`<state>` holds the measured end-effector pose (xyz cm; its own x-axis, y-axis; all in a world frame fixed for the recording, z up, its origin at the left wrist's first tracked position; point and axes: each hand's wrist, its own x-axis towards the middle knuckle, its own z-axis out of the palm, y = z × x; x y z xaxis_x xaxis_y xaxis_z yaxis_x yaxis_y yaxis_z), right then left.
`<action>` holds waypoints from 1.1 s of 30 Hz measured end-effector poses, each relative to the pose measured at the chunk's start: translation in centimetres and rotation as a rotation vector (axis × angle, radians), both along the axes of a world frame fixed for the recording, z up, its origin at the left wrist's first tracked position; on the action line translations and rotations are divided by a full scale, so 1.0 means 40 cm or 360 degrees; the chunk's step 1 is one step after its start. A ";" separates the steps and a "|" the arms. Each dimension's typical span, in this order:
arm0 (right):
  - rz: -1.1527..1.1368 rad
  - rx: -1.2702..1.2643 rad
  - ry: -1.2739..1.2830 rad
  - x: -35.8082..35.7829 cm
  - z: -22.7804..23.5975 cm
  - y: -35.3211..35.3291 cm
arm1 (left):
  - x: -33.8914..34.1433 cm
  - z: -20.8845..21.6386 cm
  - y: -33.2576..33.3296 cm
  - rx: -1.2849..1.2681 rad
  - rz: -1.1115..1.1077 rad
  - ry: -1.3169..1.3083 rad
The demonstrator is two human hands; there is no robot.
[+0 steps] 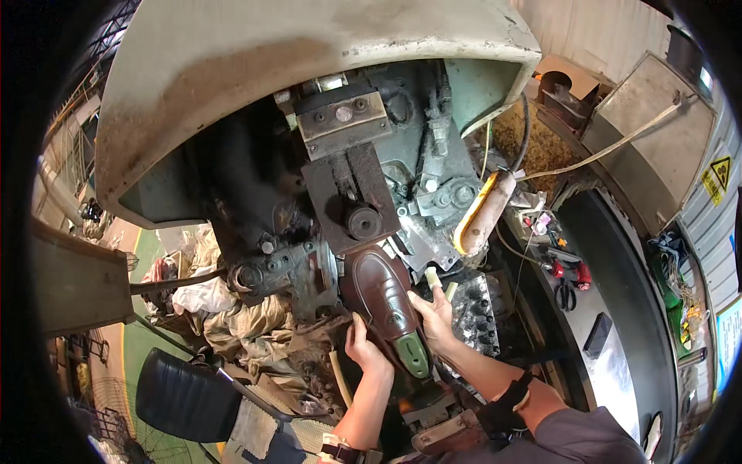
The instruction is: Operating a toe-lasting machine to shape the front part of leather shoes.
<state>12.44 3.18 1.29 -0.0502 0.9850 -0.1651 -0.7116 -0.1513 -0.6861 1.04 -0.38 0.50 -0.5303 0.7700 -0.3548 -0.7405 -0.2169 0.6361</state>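
Note:
A dark brown leather shoe upper (379, 290) is stretched over a green shoe last (412, 354), its toe up against the machine's dark metal head and its heel end toward me. My left hand (366, 349) grips its left side with the fingertips on the lower edge. On the other side my right hand (435, 315) presses thumb and fingers against the leather near the heel. Just above my right fingers is a pale rod-like piece (432, 277). The shoe's underside is hidden.
The large machine hood (309, 35) overhangs the work. A lit lamp (485, 213) hangs at the right. Beyond are a black belt (618, 271), scissors (565, 294) and a dark rectangular object (597, 334). Left stand a black chair (188, 396) and a cloth heap (251, 329).

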 end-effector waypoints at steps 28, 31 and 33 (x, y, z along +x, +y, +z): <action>0.0772 -0.0334 -0.0748 0.274 0.019 -0.027 | -0.310 -0.202 -0.211 -0.0475 0.0421 0.0770; 0.0449 -0.0421 -0.0901 0.455 -0.004 -0.061 | -0.522 -0.537 -0.353 -0.0826 0.0282 0.0719; 0.0414 -0.0576 -0.0805 0.488 -0.030 -0.082 | -0.653 -0.746 -0.541 -0.1233 0.0277 0.0199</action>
<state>31.94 -0.10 0.08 -0.1082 0.8292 -0.5483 -0.2254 -0.5577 -0.7989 -25.09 -22.02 -29.36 -0.6910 0.2318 -0.6847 -0.6503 0.2143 0.7288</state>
